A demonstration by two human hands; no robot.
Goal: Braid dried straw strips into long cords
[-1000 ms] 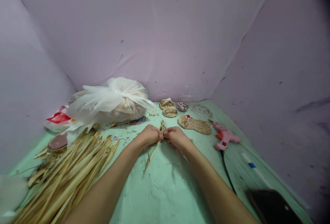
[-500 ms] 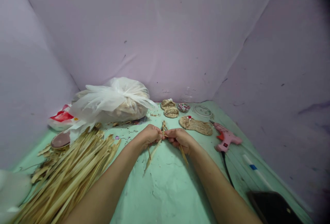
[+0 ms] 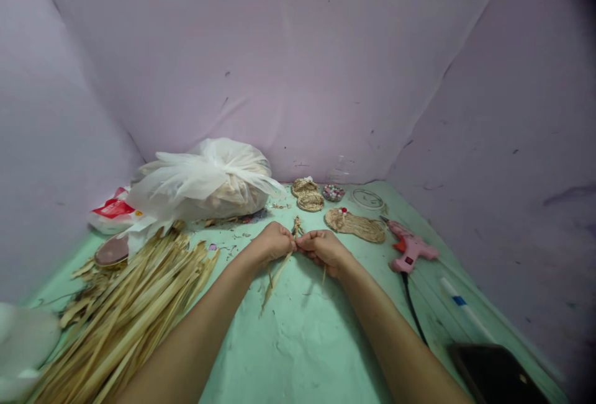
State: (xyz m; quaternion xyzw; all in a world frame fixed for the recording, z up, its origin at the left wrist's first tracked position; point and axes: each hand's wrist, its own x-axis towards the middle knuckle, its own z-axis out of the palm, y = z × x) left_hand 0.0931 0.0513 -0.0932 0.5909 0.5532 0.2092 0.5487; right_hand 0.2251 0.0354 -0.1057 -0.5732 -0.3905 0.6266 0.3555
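Observation:
My left hand [image 3: 275,242] and my right hand [image 3: 321,247] meet over the middle of the table, fingertips almost touching. Both pinch a short braid of dried plant fibre [image 3: 297,225], whose finished end points away from me. Loose strips [image 3: 277,280] hang below my left hand, and a thin strand [image 3: 324,275] shows under my right. The fingers hide the exact crossing of the strands. Beyond my right hand lies a woven slipper-shaped piece [image 3: 356,226] with a red bead; behind the braid rests a second woven piece [image 3: 309,195] with a white decoration.
At left are a heap of dried strips [image 3: 125,305], a white plastic bag [image 3: 209,180], a red-and-white packet [image 3: 112,210] and a round lid [image 3: 112,251]. To the right lie a pink glue gun [image 3: 412,247], a white stick [image 3: 465,308], a dark phone [image 3: 498,373] and a dish of beads [image 3: 333,192].
The wide strip that hung from my right hand no longer shows; only a thin strand does there. Both hands stay at nearly the same spot, still pinching the braid.

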